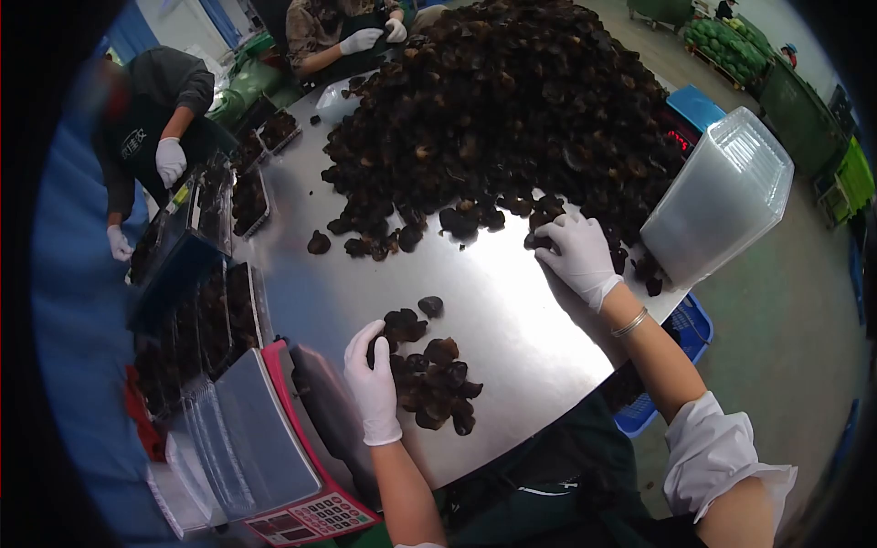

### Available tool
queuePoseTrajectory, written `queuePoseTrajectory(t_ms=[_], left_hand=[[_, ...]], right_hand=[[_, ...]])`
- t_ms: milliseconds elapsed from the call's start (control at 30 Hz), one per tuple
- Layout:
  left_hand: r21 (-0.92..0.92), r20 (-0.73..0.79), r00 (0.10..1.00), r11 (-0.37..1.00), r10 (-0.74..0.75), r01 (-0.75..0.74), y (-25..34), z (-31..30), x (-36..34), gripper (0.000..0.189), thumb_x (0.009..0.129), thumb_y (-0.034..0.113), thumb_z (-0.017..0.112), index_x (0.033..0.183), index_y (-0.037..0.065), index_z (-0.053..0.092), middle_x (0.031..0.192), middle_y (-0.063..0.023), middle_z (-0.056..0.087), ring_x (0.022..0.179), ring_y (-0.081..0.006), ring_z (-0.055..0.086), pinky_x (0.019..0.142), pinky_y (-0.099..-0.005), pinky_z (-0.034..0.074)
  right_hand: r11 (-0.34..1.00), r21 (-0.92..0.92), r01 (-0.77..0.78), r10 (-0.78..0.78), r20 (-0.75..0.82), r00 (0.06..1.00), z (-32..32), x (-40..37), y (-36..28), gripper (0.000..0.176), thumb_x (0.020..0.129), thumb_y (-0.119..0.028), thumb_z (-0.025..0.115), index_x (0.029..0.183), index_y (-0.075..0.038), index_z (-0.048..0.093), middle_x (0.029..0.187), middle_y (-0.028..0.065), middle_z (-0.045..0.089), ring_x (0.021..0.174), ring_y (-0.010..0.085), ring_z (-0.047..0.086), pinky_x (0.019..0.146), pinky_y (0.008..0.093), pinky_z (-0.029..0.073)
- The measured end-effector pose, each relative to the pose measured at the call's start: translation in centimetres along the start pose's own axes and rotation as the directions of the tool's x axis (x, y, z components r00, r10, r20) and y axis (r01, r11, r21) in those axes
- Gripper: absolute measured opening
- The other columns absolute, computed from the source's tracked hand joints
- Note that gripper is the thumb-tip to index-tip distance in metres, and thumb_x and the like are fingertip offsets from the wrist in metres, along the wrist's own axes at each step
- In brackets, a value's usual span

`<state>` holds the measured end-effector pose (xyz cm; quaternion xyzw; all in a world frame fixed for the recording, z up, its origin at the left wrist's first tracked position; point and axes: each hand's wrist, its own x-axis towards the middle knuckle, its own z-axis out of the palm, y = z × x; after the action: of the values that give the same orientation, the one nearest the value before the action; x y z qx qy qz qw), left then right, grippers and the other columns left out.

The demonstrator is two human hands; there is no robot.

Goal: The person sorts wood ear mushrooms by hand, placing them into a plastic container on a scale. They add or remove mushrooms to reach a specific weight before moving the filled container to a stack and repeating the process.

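My left hand (373,388), in a white glove, rests at the left edge of a small group of dark wood ear mushrooms (438,388) on the metal table. Its thumb and fingers are apart, and a dark piece shows behind the gap. My right hand (582,256), also gloved, is at the front edge of the big heap of wood ear mushrooms (493,100). The fingers are bent in and closed on a dark wood ear mushroom (541,239), partly hidden by them.
A stack of clear plastic trays (722,196) stands at the table's right edge, by a blue scale (696,108). At lower left is a red-framed scale (315,511) with more trays (219,447). Filled trays (215,320) line the left side. Two people with gloved hands work opposite.
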<state>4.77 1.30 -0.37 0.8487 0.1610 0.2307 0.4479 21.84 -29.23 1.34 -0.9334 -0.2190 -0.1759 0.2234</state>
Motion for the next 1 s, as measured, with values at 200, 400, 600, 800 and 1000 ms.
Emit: queuePoseTrajectory(t_ms=[200,400,600,800,1000], left_hand=[[-0.005,0.008,1.000,1.000,-0.026,0.026,0.3,0.0,0.1,0.024,0.095,0.008,0.062,0.117,0.003,0.070,0.119,-0.0116,0.069,0.117,-0.0269,0.061,0.106,-0.0377,0.044],[0.016,0.020,0.999,0.999,-0.034,0.033,0.6,-0.1,0.0,0.025,0.095,0.009,0.062,0.117,0.003,0.070,0.120,-0.0118,0.069,0.117,-0.0269,0.061,0.106,-0.0378,0.044],[-0.015,0.009,0.999,0.999,-0.040,0.040,0.2,0.0,0.0,0.024,0.095,0.010,0.062,0.117,0.004,0.071,0.120,-0.0121,0.069,0.117,-0.0268,0.061,0.106,-0.0378,0.044],[-0.018,0.008,0.999,0.999,-0.049,0.049,0.2,0.0,0.0,0.025,0.095,0.011,0.063,0.117,0.004,0.071,0.120,-0.0120,0.069,0.117,-0.0268,0.060,0.106,-0.0375,0.044],[-0.011,0.015,0.999,0.999,-0.050,0.050,0.5,-0.1,-0.1,0.024,0.095,0.011,0.063,0.117,0.004,0.071,0.120,-0.0114,0.069,0.118,-0.0265,0.060,0.106,-0.0371,0.044]], right_hand=[[0.859,0.503,-0.088,0.061,0.070,0.996,-1.7,-1.2,-1.6,0.008,0.082,-0.012,0.069,0.089,-0.008,0.072,0.107,0.0066,0.069,0.106,0.0307,0.059,0.092,0.0406,0.047],[0.966,0.234,-0.113,0.082,0.137,0.987,-0.1,-0.6,1.2,0.013,0.081,-0.017,0.070,0.091,-0.009,0.071,0.139,0.0160,0.060,0.123,0.0386,0.055,0.106,0.0433,0.044],[0.996,0.090,0.010,-0.015,0.059,0.998,2.1,0.4,0.5,0.010,0.083,-0.018,0.069,0.088,-0.009,0.069,0.139,0.0140,0.060,0.124,0.0387,0.052,0.103,0.0433,0.045],[0.989,0.012,-0.150,0.150,0.013,0.989,1.3,-0.7,-0.6,0.007,0.084,-0.015,0.067,0.087,-0.008,0.069,0.110,0.0141,0.067,0.108,0.0381,0.058,0.092,0.0459,0.048],[0.982,0.093,-0.163,0.161,0.021,0.987,2.3,0.8,-0.8,0.006,0.085,-0.013,0.065,0.083,-0.007,0.066,0.094,0.0136,0.066,0.098,0.0353,0.060,0.084,0.0462,0.049]])
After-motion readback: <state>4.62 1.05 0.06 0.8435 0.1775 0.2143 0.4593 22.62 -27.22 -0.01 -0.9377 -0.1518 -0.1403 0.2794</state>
